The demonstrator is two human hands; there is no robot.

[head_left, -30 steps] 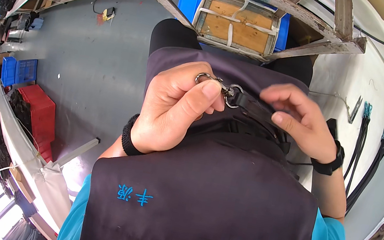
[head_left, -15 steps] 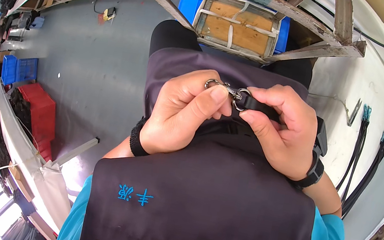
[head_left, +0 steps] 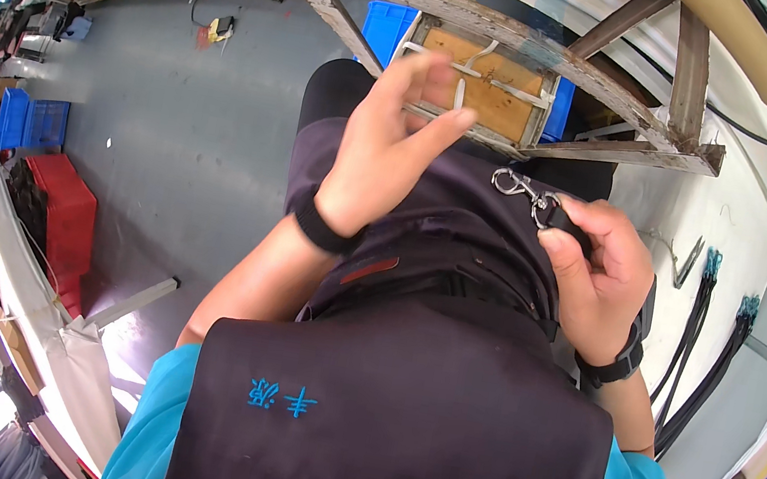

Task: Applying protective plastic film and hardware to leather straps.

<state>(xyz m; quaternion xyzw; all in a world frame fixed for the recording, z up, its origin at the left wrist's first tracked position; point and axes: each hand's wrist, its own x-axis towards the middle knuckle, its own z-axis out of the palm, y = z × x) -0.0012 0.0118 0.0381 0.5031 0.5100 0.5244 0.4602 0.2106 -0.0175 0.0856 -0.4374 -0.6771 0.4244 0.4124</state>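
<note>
Above my lap on the right, my right hand pinches a black strap between thumb and fingers. A silver swivel snap hook hangs off the end of that strap by a metal ring, pointing away to the left. My left hand is raised in front of the wooden tray, its thumb and fingers apart and nothing between them; its fingertips are slightly blurred. The two hands are apart, and the hook touches only the strap side. Much of the strap is hidden inside my right palm.
Ahead stands a worn wooden frame with a tray holding a tan board beneath it, beside a blue bin. Black straps with teal ends hang on the right. A red cover and blue crates lie left.
My left hand has let go of the snap hook and moved up and away. My right hand, still holding the strap, has shifted slightly right and down.
</note>
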